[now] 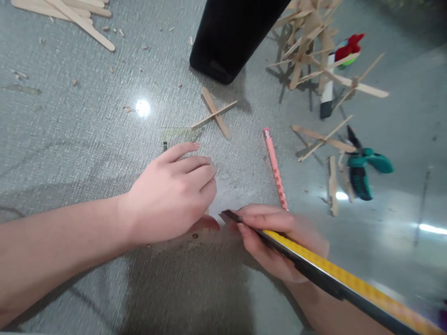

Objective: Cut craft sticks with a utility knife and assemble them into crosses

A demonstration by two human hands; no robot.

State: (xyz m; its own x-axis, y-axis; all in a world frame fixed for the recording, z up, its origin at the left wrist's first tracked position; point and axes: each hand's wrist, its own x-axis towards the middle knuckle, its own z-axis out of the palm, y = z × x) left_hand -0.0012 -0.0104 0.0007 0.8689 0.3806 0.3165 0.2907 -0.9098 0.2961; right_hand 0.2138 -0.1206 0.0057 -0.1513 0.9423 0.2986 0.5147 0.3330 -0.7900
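Observation:
My right hand [275, 237] grips a yellow and black utility knife [307, 260], its dark blade pointing left towards my other hand. Fingers curled and thumb tucked below, my left hand [178, 186] is closed low over the table; whatever it holds is hidden beneath the fingers. The blade tip is just right of the left thumb. Beyond the left hand lie two crossed wooden sticks [219, 120]. A pink pencil [274, 160] rests on the table, its lower end close to my right hand.
A black container [230, 42] stands at the top middle. Wooden craft sticks [84, 25] lie at top left, with shavings scattered nearby. To the right are a stick structure [310, 56], a white marker [327, 90], a red object [349, 46], and green-handled pliers [361, 172] beside loose sticks [333, 186].

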